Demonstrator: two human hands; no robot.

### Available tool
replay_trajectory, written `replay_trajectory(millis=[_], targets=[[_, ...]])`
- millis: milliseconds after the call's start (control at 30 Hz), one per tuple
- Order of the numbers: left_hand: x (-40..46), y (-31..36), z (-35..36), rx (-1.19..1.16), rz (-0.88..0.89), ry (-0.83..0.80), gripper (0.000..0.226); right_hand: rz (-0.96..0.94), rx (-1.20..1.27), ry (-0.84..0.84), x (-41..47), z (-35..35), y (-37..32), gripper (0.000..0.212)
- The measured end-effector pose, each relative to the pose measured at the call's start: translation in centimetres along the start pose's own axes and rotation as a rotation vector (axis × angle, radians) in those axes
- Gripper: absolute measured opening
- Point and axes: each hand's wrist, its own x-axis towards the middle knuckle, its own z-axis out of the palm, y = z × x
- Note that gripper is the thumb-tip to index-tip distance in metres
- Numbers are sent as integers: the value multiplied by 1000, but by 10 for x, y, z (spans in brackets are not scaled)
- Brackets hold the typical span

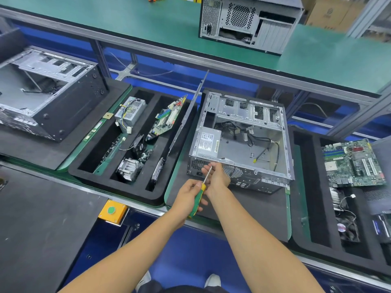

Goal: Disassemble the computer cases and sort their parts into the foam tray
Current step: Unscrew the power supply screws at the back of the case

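Both hands are up at the near edge of the open computer case (241, 142), which lies on its side on a dark foam mat on the desk (338, 66). The left hand (188, 197) has its fingers curled round the green-and-yellow handle of a screwdriver (200, 193), gripping it firmly. The shaft runs up and to the right, and the right hand (215, 176) pinches that metal shaft near the tip, fingers closed on it, right against the case's perforated rear panel. Whether the tip sits in a screw, I cannot tell; the hand hides it.

Inside the case the power supply (208, 142) with its white label sits in the near-left corner, and loose black cables trail across the bare metal floor.

Just left of the case lies the foam tray (118, 187), black with long compartments. It holds a second power supply unit (131, 113) with its wire bundle, a heatsink (129, 168), a fan beside it, and a motherboard (167, 119) standing tilted in its slot. A flat side panel (186, 119) leans between tray and case.

Further left another stripped case (46, 96) rests on foam. To the right, another foam tray carries a green motherboard (353, 163). On the far green desk stands a closed tower (249, 20).
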Motion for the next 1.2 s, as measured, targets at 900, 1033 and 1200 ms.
replay_trajectory(millis=[900,1033,1200], targets=[[-1,-36,57,261,-104,-77,18,-392,-326,440,59,-210,-46,19],[0,-44,99,276,-122,-91,18,-386,-448,580,69,-255,-72,12],[3,-55,139,291,-136,-70,16,-346,-588,714,86,-319,-102,17]])
